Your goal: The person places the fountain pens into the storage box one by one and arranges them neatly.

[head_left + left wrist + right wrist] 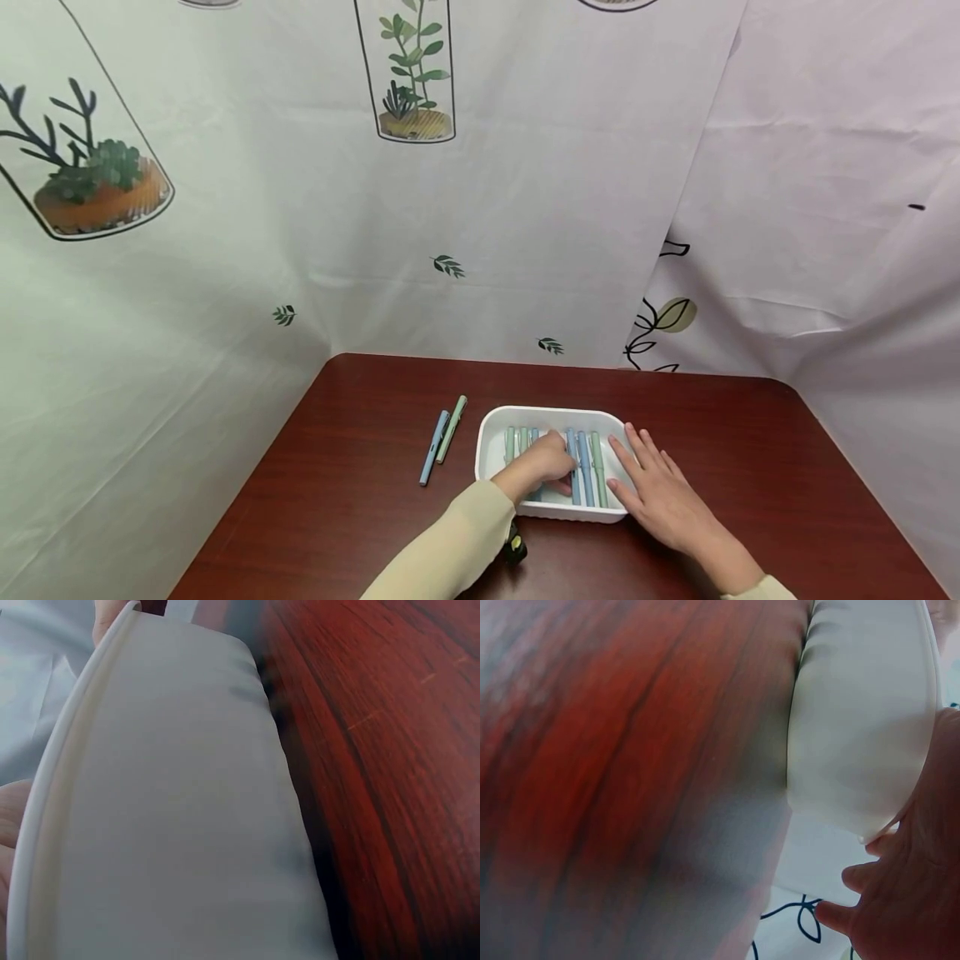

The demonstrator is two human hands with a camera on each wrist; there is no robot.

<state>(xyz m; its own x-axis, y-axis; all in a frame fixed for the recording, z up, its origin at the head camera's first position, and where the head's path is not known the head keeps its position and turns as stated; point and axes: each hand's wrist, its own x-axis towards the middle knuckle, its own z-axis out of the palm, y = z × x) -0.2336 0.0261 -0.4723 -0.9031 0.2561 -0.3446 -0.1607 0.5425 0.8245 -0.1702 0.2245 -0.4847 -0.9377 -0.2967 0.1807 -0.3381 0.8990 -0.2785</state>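
A white tray (491, 421) stands on the table with several pale green and blue pens lying side by side in it. My left hand (550, 461) reaches over the near rim, its fingers curled at a blue pen (576, 492) near the middle, which it appears to pinch; the palm hides part of the row. To the right of that lie another blue pen (586, 471) and a green pen (598, 467). Spread fingers of my right hand (667, 500) rest against the tray's right rim. In the left wrist view the tray wall (180, 787) covers most of my left hand.
Outside the tray, on its left, a blue pen (433, 450) and a green pen (452, 429) lie slanted on the dark red table (360, 467). A small black object (514, 546) shows beneath the left sleeve. Printed white cloth (487, 208) hangs behind and at both sides.
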